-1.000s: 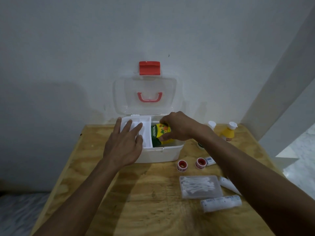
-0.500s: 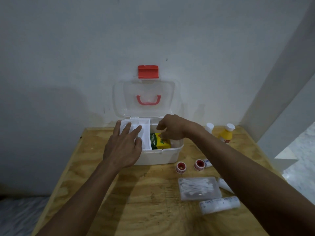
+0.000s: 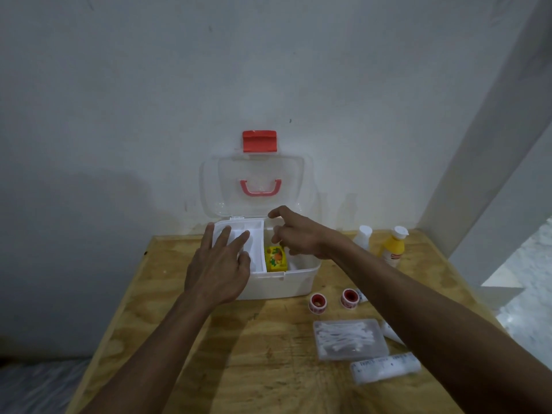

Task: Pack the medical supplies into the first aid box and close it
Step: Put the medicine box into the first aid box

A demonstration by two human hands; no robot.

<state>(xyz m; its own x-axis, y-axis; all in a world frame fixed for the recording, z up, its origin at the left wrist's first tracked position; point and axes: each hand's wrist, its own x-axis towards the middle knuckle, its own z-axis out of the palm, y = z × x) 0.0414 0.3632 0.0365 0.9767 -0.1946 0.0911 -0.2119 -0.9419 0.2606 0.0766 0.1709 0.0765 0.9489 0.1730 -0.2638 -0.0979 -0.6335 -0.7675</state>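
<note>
- The first aid box [image 3: 277, 282] sits on the wooden table [image 3: 268, 369] by the wall, and its clear lid [image 3: 257, 186] stands up behind it.
- Inside the box, a small yellow pack [image 3: 276, 258] lies just right of the white tray [image 3: 254, 246].
- The left hand [image 3: 219, 270] lies flat on the tray with its fingers spread out.
- The right hand [image 3: 298, 237] hangs over the box, just above the yellow pack, with loose fingers that hold nothing.
- To do this step well, the left hand should keep the box from sliding while the right hand goes for the next thing.
- In front of the box are two red tape rolls [image 3: 318, 303].
- Nearer the person than the rolls is a clear case [image 3: 351, 339] full of cotton swabs.
- A white bandage roll [image 3: 385, 367] lies just in front of the case.
- To the right of the box stands a yellow bottle [image 3: 392, 249], and a white bottle [image 3: 363, 237] stands beside it.
</note>
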